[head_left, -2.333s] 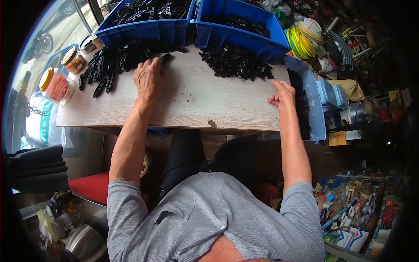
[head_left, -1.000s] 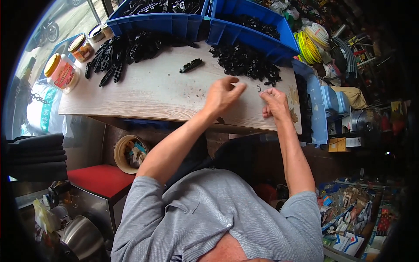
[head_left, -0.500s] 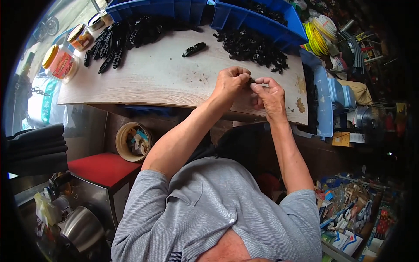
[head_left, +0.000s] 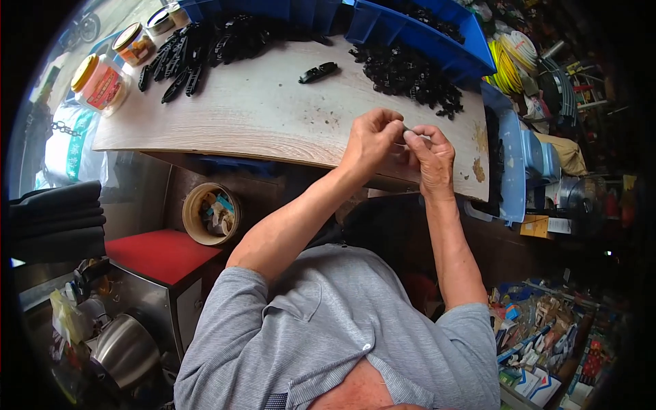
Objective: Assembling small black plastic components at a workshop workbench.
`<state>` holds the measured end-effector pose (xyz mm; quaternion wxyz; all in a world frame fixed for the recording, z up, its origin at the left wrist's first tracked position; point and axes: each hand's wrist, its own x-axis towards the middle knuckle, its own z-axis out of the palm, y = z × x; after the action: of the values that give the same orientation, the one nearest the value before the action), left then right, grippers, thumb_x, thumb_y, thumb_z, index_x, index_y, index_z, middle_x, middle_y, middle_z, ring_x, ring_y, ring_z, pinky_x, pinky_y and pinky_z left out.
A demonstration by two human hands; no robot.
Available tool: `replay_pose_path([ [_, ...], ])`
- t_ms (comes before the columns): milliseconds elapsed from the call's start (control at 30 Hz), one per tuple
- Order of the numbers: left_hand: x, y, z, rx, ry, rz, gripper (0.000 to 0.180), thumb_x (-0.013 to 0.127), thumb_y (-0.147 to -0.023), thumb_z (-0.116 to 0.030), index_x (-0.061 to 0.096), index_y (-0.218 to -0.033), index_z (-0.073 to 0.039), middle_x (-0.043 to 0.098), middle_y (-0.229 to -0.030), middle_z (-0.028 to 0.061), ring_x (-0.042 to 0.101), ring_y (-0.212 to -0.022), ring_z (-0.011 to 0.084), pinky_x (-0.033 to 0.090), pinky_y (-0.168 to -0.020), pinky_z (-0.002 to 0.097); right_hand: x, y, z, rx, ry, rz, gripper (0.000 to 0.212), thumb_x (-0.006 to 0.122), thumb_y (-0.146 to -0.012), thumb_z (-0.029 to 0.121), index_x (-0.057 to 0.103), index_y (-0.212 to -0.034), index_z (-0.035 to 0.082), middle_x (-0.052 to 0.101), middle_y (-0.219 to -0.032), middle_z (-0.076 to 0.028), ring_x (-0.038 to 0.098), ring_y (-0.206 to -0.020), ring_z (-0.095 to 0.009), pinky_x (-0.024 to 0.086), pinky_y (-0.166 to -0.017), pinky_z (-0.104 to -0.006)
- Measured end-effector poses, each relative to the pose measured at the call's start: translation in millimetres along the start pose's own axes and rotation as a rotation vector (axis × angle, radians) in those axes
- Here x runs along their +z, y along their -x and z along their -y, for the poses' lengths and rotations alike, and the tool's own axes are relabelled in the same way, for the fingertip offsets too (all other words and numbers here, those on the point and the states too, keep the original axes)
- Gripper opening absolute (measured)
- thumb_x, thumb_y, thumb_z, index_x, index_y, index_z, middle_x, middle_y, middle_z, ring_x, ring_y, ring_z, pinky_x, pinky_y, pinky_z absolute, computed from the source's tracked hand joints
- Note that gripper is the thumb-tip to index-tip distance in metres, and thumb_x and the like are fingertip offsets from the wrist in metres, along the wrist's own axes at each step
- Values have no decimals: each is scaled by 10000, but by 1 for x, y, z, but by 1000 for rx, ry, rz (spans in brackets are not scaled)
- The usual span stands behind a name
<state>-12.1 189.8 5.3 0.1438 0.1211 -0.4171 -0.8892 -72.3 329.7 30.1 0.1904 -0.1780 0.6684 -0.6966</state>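
Observation:
Over the table's front edge, my left hand (head_left: pixel 374 142) and my right hand (head_left: pixel 433 157) meet with thumbs and forefingers pinched. A small dark part (head_left: pixel 406 128) shows between the fingertips of both hands; most of it is hidden, so its shape cannot be made out. Beyond the hands lies a single long black plastic piece (head_left: pixel 318 72), apart from the rest. A heap of small black plastic parts (head_left: pixel 408 76) sits behind my hands to the right. Farther left is a pile of long black plastic pieces (head_left: pixel 229 42), similar to the single one.
Blue bins (head_left: pixel 383 26) line the table's (head_left: pixel 225 116) far edge, one containing black parts. Lidded jars (head_left: pixel 100 82) stand at the far left. Below are a waste bucket (head_left: pixel 192 217) and a red-topped cabinet (head_left: pixel 160 256). A pale blue crate (head_left: pixel 509 167) adjoins the right side.
The view has shifted slightly, so the table and its things sit a little farther right and higher. Both hands stay together, fingers pinched, with only slight finger movement.

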Motion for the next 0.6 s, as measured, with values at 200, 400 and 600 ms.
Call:
replay_pose_path([
  [200,-39,-15,-57,553,-1272,-406,325,693,-883,-292,643,-1088,-45,714,-816,129,692,-722,266,526,-644,376,1,2,1,78,-87,-58,203,735,-861,154,600,-994,82,498,-529,-13,575,-500,-152,537,-464,-303],
  [400,-78,-36,-73,635,-1709,-401,275,692,-872,-328,605,-949,-79,665,-828,128,645,-802,344,511,-709,450,1,-1,1,55,-121,-72,175,721,-873,175,612,-974,82,502,-514,-19,596,-515,-157,547,-468,-308],
  [600,-68,-9,-69,580,-1781,-218,256,691,-838,-227,598,-1057,-131,624,-958,119,582,-930,316,501,-752,432,2,-1,1,42,-128,-71,171,705,-883,203,619,-962,78,509,-516,-17,614,-537,-162,566,-491,-317],
])
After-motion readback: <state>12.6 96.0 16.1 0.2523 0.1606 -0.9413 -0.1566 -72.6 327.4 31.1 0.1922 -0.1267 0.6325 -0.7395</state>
